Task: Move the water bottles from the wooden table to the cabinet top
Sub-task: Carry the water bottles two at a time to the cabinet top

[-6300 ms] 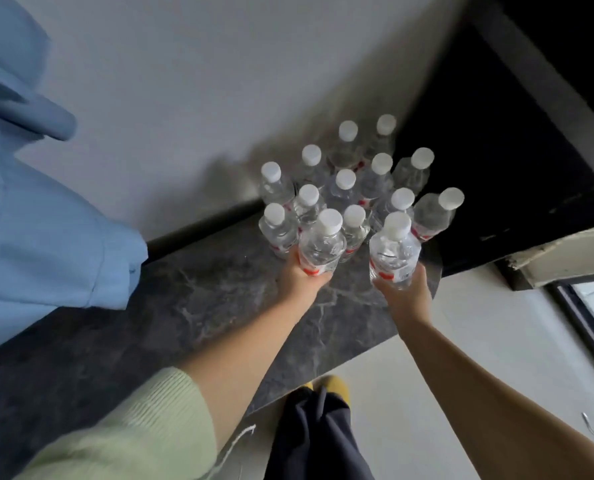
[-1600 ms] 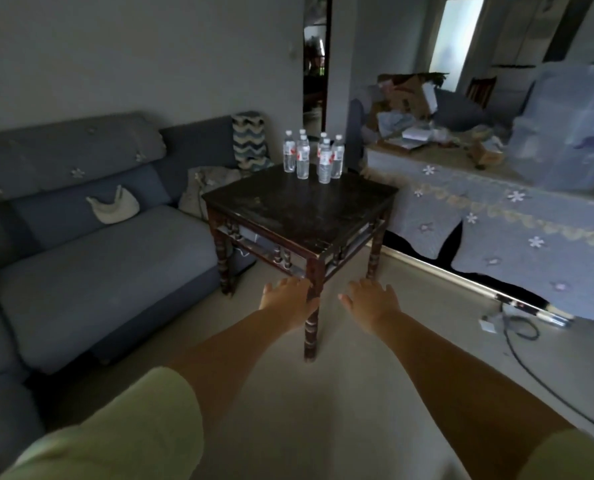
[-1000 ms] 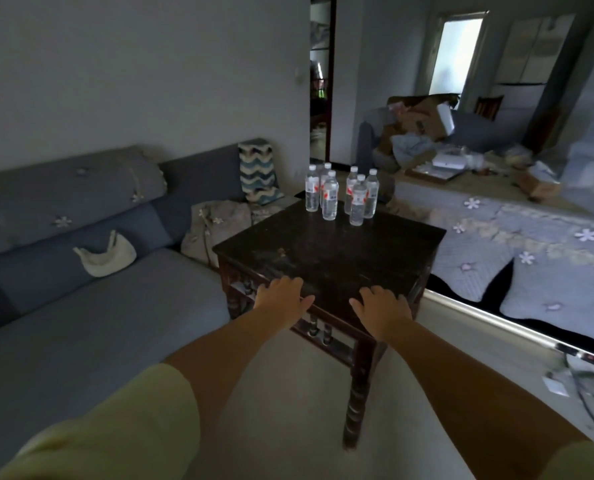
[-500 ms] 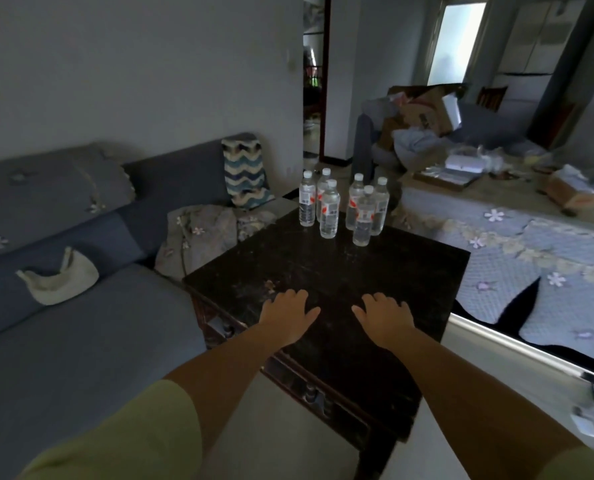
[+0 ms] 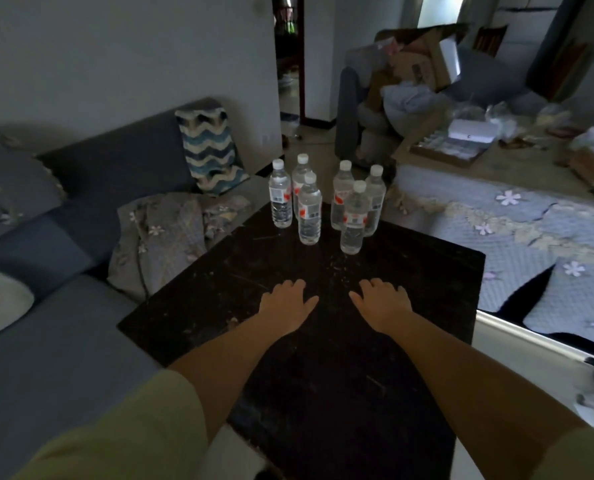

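Several clear water bottles with white caps and red-and-white labels stand upright in a cluster at the far corner of the dark wooden table. My left hand and my right hand hover palm-down over the middle of the table, fingers spread, holding nothing. Both hands are well short of the bottles. The nearest bottles are one in front on the left and another in front on the right. The cabinet top is not in view.
A grey-blue sofa runs along the left, with a crumpled floral cloth and a wavy-patterned cushion close to the table. A bed with a floral quilt and clutter lies to the right. A doorway opens behind the bottles.
I left the cabinet top, where I had set bottles down, and walked up to the wooden table. My empty hands have moved forward over the tabletop toward the bottle cluster.
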`<act>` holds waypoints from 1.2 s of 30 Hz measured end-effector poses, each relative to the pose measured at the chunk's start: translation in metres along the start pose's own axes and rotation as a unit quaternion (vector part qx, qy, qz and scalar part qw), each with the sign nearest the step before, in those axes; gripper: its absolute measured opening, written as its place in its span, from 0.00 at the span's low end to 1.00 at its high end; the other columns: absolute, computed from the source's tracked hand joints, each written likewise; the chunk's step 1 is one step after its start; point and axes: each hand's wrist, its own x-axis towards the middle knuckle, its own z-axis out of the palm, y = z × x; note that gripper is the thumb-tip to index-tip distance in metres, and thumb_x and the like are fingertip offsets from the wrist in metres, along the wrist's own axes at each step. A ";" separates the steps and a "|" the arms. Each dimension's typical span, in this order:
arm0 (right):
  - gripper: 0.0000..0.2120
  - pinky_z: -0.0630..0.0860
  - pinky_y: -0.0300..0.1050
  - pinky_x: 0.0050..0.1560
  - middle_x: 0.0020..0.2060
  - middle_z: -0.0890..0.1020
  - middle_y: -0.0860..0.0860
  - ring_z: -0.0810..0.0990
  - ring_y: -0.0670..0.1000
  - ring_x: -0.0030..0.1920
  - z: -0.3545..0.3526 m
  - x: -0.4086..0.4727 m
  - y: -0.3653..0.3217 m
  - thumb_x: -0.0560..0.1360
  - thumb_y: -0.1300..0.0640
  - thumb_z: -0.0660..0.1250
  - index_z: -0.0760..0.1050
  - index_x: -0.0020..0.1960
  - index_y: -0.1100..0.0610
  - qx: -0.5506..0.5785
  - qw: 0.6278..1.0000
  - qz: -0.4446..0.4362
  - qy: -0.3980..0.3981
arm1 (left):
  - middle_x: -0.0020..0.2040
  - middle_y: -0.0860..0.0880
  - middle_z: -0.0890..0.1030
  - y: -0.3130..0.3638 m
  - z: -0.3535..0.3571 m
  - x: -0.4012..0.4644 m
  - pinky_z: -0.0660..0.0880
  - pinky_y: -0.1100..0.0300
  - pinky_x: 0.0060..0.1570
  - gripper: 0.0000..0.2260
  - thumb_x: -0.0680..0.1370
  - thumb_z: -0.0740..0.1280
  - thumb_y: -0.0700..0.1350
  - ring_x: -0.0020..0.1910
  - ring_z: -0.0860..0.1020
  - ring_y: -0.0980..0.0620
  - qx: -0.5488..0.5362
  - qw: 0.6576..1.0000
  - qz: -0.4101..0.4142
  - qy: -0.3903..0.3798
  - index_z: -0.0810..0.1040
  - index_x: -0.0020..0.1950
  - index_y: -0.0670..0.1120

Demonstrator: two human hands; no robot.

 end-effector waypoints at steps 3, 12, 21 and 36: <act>0.26 0.60 0.60 0.72 0.72 0.67 0.56 0.67 0.58 0.71 0.000 0.042 0.005 0.83 0.42 0.47 0.60 0.75 0.55 0.019 1.000 0.022 -0.006 | 0.67 0.44 0.71 -0.007 0.002 0.052 0.71 0.45 0.61 0.25 0.80 0.55 0.61 0.65 0.71 0.43 -0.015 1.000 0.006 -0.006 0.63 0.72 0.48; 0.39 0.65 0.53 0.70 0.74 0.63 0.59 0.65 0.59 0.73 0.010 0.175 0.012 0.76 0.42 0.66 0.53 0.78 0.59 0.385 0.904 0.178 0.053 | 0.74 0.41 0.62 -0.030 0.000 0.205 0.66 0.47 0.68 0.38 0.76 0.66 0.57 0.72 0.64 0.42 -0.235 0.972 -0.022 0.015 0.51 0.78 0.44; 0.47 0.68 0.47 0.68 0.71 0.67 0.50 0.69 0.49 0.70 0.025 0.263 -0.006 0.67 0.56 0.78 0.52 0.76 0.51 0.582 0.762 0.173 0.225 | 0.75 0.46 0.62 -0.038 0.014 0.300 0.62 0.46 0.72 0.46 0.68 0.77 0.51 0.74 0.62 0.48 -0.455 0.886 0.047 0.079 0.52 0.77 0.45; 0.31 0.66 0.22 0.36 0.46 0.74 0.39 0.74 0.36 0.43 0.031 0.277 -0.005 0.67 0.48 0.77 0.66 0.64 0.50 0.547 0.759 0.248 0.251 | 0.64 0.51 0.76 -0.036 0.022 0.345 0.69 0.62 0.60 0.35 0.65 0.79 0.47 0.62 0.75 0.54 -0.495 0.866 0.043 0.062 0.68 0.68 0.47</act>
